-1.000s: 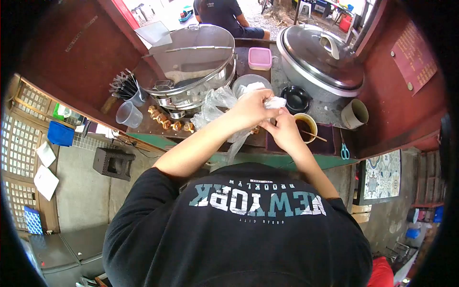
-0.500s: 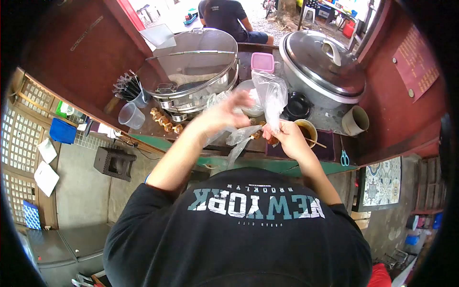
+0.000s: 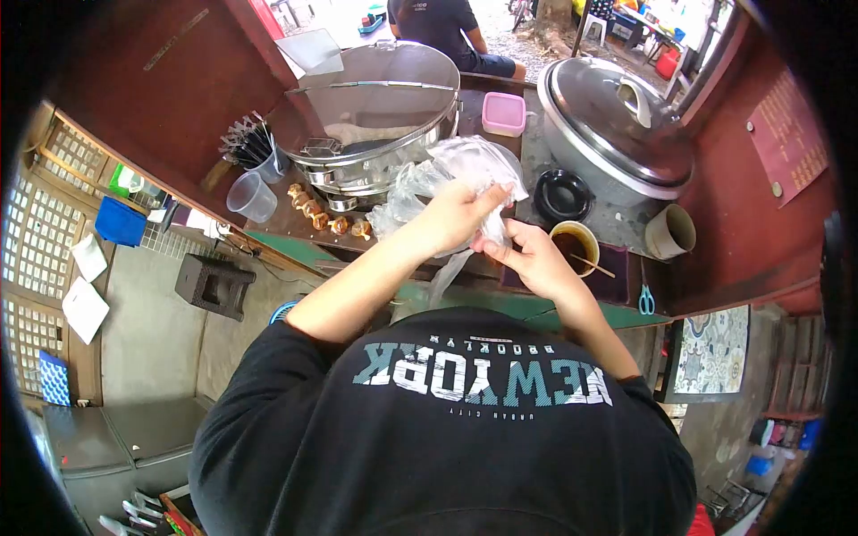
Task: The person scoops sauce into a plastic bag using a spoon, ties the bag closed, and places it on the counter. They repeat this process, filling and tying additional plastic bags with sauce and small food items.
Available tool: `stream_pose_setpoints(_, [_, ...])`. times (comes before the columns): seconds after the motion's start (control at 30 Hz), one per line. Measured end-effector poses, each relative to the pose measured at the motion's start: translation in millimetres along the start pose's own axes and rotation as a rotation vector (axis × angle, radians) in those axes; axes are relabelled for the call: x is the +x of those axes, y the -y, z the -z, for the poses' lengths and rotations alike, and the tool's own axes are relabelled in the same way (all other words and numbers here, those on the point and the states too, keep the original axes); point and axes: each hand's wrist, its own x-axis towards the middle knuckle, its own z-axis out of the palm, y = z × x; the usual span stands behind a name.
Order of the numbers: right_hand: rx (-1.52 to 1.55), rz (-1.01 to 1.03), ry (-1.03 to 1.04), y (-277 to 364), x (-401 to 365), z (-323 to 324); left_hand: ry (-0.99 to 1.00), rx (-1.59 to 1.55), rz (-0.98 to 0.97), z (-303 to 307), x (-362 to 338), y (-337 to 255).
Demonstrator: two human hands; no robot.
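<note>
Plastic bag (image 3: 493, 228) | filmy, seemingly translucent | pinched by left hand (image 3: 458, 214), right hand (image 3: 531, 257)

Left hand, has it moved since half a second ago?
Yes, the left hand has moved right, closer to the black bowl; its fingers are now on the plastic bag.

Person in dark shirt (image 3: 436, 36) seated outside | pink printed sheet (image 3: 791, 134) pinned up, right | dark plastic stool (image 3: 214, 284) on floor (image 3: 147, 357), left | patterned-top table (image 3: 712, 350), right
</note>
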Motion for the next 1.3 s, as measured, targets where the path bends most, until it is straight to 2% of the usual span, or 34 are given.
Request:
stream_pose_setpoints(0.1, [0.142,0.045,0.036,-1.7,3.3,2.7,0.186,-0.068,0.224,2.4,-6.7,-18.2])
stream_pose_setpoints(0.2, [0.367,0.05,0.08,-5.3,4.6,6.4,0.28,-0.234,0.083,4.7,-10.6,-23.2])
stream_pose_setpoints(0.3, [0.594,-0.042,0.149,1.9,2.5,8.8,0.476,-0.388,0.021,13.6,-11.4,-28.0])
stream_pose_setpoints(0.37, [0.784,-0.111,0.188,18.0,-1.0,7.9,0.636,-0.37,0.047,27.7,-8.5,-15.3])
stream_pose_setpoints(0.43, [0.763,-0.058,0.377,8.9,1.6,9.8,0.766,-0.364,0.024,33.0,-6.2,-14.6])
stream_pose_setpoints(0.47, [0.752,-0.032,0.47,5.3,2.9,11.4,0.694,-0.204,-0.125,34.5,-5.5,-16.6])
stream_pose_setpoints(0.5, [0.695,-0.1,0.543,8.3,3.2,13.4,0.616,-0.044,-0.27,36.1,-5.4,-19.2])
stream_pose_setpoints(0.53, [0.694,-0.06,0.552,9.2,3.4,11.6,0.533,0.117,-0.413,36.9,-6.0,-20.0])
stream_pose_setpoints(0.63, [0.661,0.023,0.525,11.2,4.2,6.0,0.492,-0.177,-0.093,32.5,-5.8,-9.5])
stream_pose_setpoints(0.73, [0.569,0.032,0.392,10.6,3.2,7.3,0.274,-0.3,0.124,29.6,-16.4,-23.1])
stream_pose_setpoints(0.87, [0.277,0.008,0.225,3.2,6.6,5.5,-0.031,0.04,-0.056,22.3,-17.0,-43.9])
stream_pose_setpoints(0.97, [0.179,-0.041,0.069,12.1,6.8,0.7,-0.113,0.095,-0.033,20.8,-12.6,-39.1])
stream_pose_setpoints(1.07, [0.133,0.034,-0.052,10.3,9.5,-7.3,-0.105,0.179,-0.003,17.8,-8.6,-33.5])
stream_pose_setpoints(1.17, [0.138,0.094,-0.141,-4.4,17.5,-8.1,-0.085,0.163,-0.071,14.1,-5.0,-29.1])
stream_pose_setpoints(1.3, [0.365,-0.026,0.086,-3.0,16.5,-1.1,-0.031,-0.002,0.05,15.9,-6.9,-34.3])
